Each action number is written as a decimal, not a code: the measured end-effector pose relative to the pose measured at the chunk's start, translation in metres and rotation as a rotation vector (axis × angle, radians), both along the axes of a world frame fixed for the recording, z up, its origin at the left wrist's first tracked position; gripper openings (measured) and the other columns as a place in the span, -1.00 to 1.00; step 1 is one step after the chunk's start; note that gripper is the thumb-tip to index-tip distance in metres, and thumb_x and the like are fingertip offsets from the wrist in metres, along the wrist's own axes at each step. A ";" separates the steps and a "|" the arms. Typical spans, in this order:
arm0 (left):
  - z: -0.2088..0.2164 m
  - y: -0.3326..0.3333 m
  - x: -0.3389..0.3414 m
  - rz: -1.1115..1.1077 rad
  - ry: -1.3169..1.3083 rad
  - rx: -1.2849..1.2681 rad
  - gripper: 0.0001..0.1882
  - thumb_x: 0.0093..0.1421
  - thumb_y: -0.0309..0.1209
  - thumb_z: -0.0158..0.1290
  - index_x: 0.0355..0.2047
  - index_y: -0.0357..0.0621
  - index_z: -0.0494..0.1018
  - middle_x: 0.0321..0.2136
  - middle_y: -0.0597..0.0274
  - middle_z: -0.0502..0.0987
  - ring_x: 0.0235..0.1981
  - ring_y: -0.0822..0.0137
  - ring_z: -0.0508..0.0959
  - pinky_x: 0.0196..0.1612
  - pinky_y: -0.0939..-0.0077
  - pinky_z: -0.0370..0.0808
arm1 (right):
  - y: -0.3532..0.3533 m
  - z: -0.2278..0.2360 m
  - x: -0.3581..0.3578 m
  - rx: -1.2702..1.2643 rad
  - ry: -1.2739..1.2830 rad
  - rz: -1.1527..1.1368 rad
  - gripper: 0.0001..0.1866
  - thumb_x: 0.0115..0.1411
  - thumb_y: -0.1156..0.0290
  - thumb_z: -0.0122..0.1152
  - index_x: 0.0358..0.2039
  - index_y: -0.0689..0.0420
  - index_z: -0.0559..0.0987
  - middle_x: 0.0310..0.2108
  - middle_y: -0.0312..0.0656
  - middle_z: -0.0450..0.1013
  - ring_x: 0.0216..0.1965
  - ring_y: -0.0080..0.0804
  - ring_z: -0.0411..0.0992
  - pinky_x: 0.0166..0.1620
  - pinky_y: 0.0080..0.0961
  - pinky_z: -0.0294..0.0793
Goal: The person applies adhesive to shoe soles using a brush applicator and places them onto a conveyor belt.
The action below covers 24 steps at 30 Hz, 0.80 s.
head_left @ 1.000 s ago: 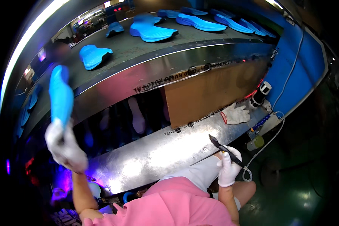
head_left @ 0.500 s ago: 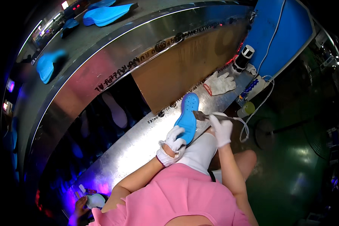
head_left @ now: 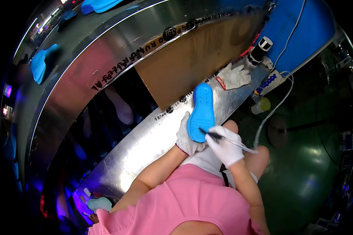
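Observation:
A blue shoe sole [head_left: 202,111] lies lengthwise on the shiny metal ledge [head_left: 145,150] in front of me, tread side up. My left hand [head_left: 186,136], in a white glove, grips its near end from the left. My right hand [head_left: 224,144], also gloved in white, holds a thin dark pen-like tool [head_left: 212,134] with a cord trailing right; its tip touches the heel end of the sole.
A spare white glove [head_left: 234,76] lies on the ledge beyond the sole, near a brown cardboard panel [head_left: 196,58]. More blue soles [head_left: 41,64] sit on the conveyor at upper left. A black-and-white cylinder [head_left: 260,49], a power strip [head_left: 267,82] and a yellow-green bottle [head_left: 262,105] stand right.
My left hand brought the blue sole down from the upper left to the ledge. My right hand moved the tool in until its tip met the sole's near end.

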State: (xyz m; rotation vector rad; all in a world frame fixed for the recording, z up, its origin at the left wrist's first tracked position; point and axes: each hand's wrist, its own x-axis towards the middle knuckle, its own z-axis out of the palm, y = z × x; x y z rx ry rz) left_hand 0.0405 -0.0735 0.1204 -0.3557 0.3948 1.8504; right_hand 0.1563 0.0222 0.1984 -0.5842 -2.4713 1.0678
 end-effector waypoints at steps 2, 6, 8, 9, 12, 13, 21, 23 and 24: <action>-0.011 -0.001 -0.003 0.028 -0.005 0.151 -0.27 0.34 0.21 -0.39 0.14 -0.15 0.34 0.01 -0.01 0.48 -0.02 0.00 0.50 0.01 0.08 0.50 | -0.003 0.023 0.008 -0.252 0.108 -0.011 -0.88 0.05 0.42 0.33 -0.37 0.13 0.61 -0.46 -0.11 0.54 -0.44 -0.20 0.53 -0.31 -0.38 0.53; 0.002 0.003 0.015 0.056 0.116 0.376 -0.39 0.38 0.10 -0.30 0.10 -0.16 0.36 -0.02 0.03 0.50 -0.07 0.18 0.54 -0.02 0.20 0.53 | 0.003 0.030 -0.012 0.340 0.360 -0.046 -0.89 0.09 0.40 0.31 -0.38 0.12 0.60 -0.48 -0.15 0.52 -0.47 -0.25 0.52 -0.36 -0.42 0.49; 0.019 0.008 0.022 0.066 0.119 0.572 -0.40 0.36 0.09 -0.25 0.10 -0.17 0.35 -0.04 0.00 0.50 -0.08 0.17 0.55 0.02 0.25 0.51 | -0.011 0.035 -0.010 0.408 0.363 0.145 -0.86 0.08 0.35 0.34 -0.37 0.07 0.58 -0.50 -0.19 0.51 -0.48 -0.23 0.51 -0.37 -0.42 0.49; 0.025 0.002 0.020 0.036 0.078 0.589 -0.33 0.32 0.16 -0.26 0.10 -0.17 0.35 -0.06 -0.04 0.51 -0.10 0.11 0.55 -0.03 0.19 0.53 | -0.015 0.043 -0.008 0.204 0.352 0.223 -0.88 0.07 0.41 0.34 -0.37 0.09 0.59 -0.50 -0.20 0.53 -0.49 -0.35 0.53 -0.37 -0.47 0.50; 0.018 -0.014 0.012 -0.082 -0.106 0.486 -0.13 0.21 0.38 -0.32 0.10 -0.16 0.35 -0.11 -0.13 0.51 -0.16 -0.08 0.56 -0.18 0.03 0.59 | -0.005 0.039 -0.006 -0.308 0.396 -0.098 -0.86 0.08 0.56 0.29 -0.30 0.17 0.61 -0.51 -0.27 0.54 -0.47 -0.58 0.51 -0.36 -0.51 0.51; 0.011 -0.015 0.014 -0.133 -0.118 0.606 -0.13 0.21 0.39 -0.32 0.11 -0.15 0.35 -0.11 -0.16 0.51 -0.16 -0.08 0.57 -0.19 0.04 0.59 | -0.006 0.042 -0.001 -0.243 0.326 -0.210 -0.85 0.07 0.54 0.31 -0.31 0.18 0.59 -0.49 -0.21 0.53 -0.46 -0.43 0.53 -0.35 -0.48 0.52; 0.039 -0.005 0.000 0.006 0.246 0.323 -0.06 0.22 0.38 -0.32 0.26 -0.23 0.16 0.05 -0.37 0.38 -0.11 -0.17 0.55 -0.07 0.03 0.58 | -0.018 0.038 0.004 -0.075 0.388 -0.016 -0.81 -0.02 0.55 0.37 -0.34 0.20 0.60 -0.38 -0.10 0.53 -0.47 -0.23 0.51 -0.38 -0.42 0.49; 0.046 -0.005 -0.002 0.050 0.161 0.425 -0.02 0.19 0.40 -0.28 0.33 -0.16 0.08 0.13 -0.37 0.31 0.02 -0.21 0.48 -0.04 -0.05 0.56 | -0.026 0.044 0.008 0.262 0.482 0.077 -0.80 -0.03 0.56 0.37 -0.33 0.19 0.60 -0.38 -0.08 0.53 -0.46 -0.23 0.51 -0.37 -0.43 0.50; 0.040 -0.004 -0.007 -0.009 0.139 0.559 -0.02 0.19 0.41 -0.27 0.33 -0.17 0.08 0.13 -0.38 0.31 0.01 -0.19 0.49 -0.07 -0.05 0.58 | -0.034 0.042 0.011 0.258 0.492 0.182 -0.79 -0.03 0.55 0.39 -0.33 0.20 0.60 -0.37 -0.11 0.55 -0.44 -0.24 0.53 -0.35 -0.44 0.52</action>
